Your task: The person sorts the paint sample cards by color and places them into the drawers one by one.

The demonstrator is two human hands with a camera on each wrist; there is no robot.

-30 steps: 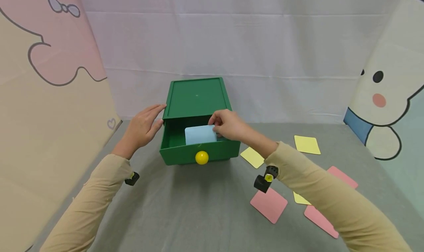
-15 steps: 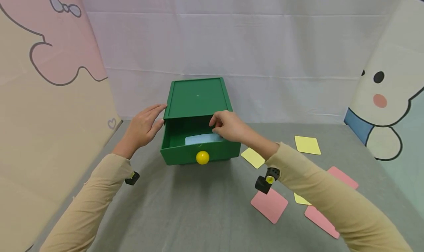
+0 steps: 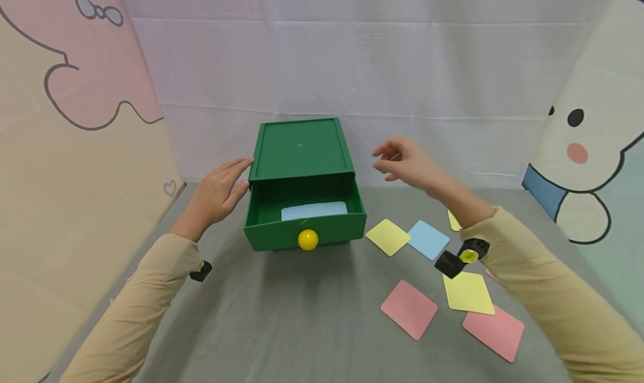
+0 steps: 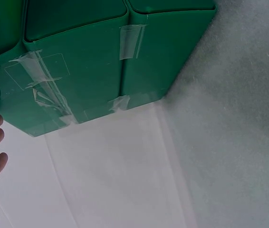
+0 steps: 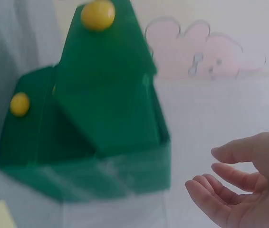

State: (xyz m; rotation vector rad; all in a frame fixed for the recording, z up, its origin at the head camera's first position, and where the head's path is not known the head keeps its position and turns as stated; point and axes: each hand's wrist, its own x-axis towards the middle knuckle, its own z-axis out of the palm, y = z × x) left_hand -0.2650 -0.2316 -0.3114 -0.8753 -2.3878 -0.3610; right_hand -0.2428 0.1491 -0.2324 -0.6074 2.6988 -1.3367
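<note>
From here I see my left hand (image 3: pixel 213 195), fingers extended, at the left edge of the green box (image 3: pixel 302 148); my right hand (image 3: pixel 410 162), loosely curved, holding nothing, hangs to its right. Between them, a blue card (image 3: pixel 314 211) lies inside the pulled-out drawer (image 3: pixel 271 236).

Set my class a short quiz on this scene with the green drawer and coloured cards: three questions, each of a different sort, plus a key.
1. True or false: the right hand is pinching the yellow knob.
2. Choose one: what colour is the card showing inside the open drawer? A. pink B. yellow C. blue
3. Fill the gap: on the grey tabletop, one pink card lies partly under a ____ card.

Key:
1. False; it is empty, off to the side of the drawer.
2. C, blue.
3. Yellow.
</note>
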